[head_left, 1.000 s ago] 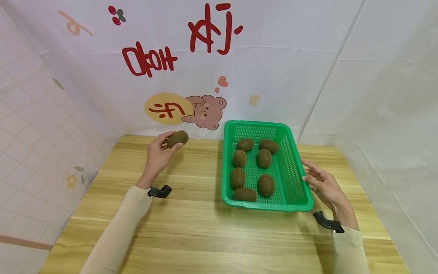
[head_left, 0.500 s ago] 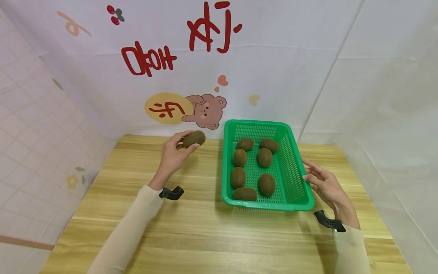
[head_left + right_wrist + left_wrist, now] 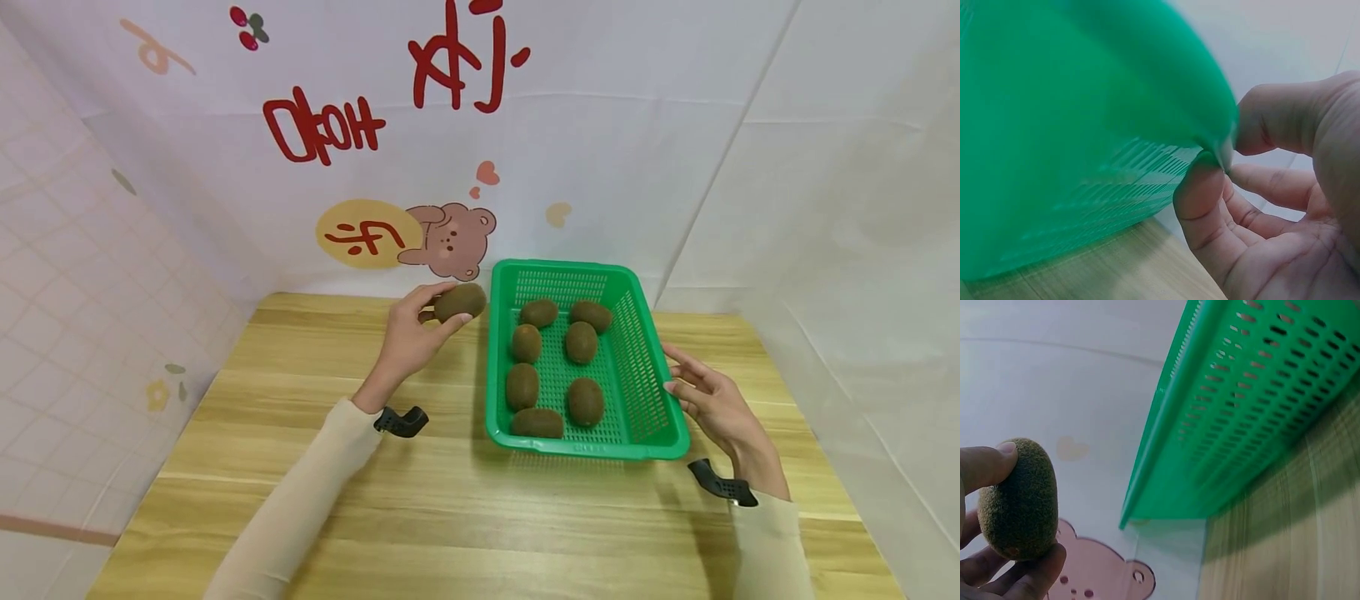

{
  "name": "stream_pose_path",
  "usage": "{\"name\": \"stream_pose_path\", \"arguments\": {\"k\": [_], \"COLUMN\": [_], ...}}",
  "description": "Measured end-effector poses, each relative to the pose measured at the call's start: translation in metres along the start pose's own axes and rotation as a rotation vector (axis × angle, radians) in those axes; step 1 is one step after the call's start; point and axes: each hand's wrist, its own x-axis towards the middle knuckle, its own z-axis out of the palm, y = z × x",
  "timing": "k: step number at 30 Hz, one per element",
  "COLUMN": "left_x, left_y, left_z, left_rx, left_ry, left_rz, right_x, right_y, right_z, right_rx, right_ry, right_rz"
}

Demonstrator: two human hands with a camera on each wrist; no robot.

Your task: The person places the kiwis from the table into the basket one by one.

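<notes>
Left hand [image 3: 415,337] grips a brown kiwi [image 3: 460,302] between thumb and curled fingertips, holding it raised above the wooden table [image 3: 315,500]. A second ago this kiwi was well to the left of the green basket [image 3: 637,450]; half a second ago it had come nearer; it now sits just beside the basket's left rim, at the far corner, not yet over the inside. In the left wrist view the kiwi [image 3: 1019,500] rests against the thumb on top and the fingers [image 3: 1029,578] beneath, with the perforated basket wall [image 3: 1254,406] close on the right. The cream sleeve [image 3: 300,508] has followed the hand rightward across the table.

Inside the basket lie seven kiwis [image 3: 521,387], arranged as in the earlier pictures: four toward the far end, three toward the near end. The basket itself has not shifted.

Right hand [image 3: 712,404] remains at the basket's right rim, in nearly the same place as before. The right wrist view shows the thumb [image 3: 1210,206] and a finger pinching the rim edge [image 3: 1222,134], the remaining fingers loosely curled beneath. Behind the table hangs a white backdrop with a cartoon bear [image 3: 450,242] and red lettering.
</notes>
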Motion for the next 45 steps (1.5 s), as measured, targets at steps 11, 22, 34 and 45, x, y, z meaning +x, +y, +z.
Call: {"name": "stream_pose_path", "arguments": {"k": [11, 22, 34, 45], "left_x": [0.013, 0.017, 0.02, 0.019], "left_y": [-0.018, -0.005, 0.005, 0.005], "left_z": [0.031, 0.061, 0.084, 0.087], "left_rx": [-0.03, -0.004, 0.085, -0.013], "left_ry": [-0.08, -0.206, -0.275, -0.33], "left_rz": [0.038, 0.075, 0.071, 0.02], "right_x": [0.0, -0.001, -0.001, 0.0], "right_y": [0.004, 0.0, 0.0, -0.003], "right_z": [0.003, 0.006, 0.004, 0.003], "right_rx": [-0.009, -0.028, -0.019, 0.013], "right_ry": [0.018, 0.027, 0.021, 0.017], "right_rz": [0.009, 0.009, 0.007, 0.0]}}
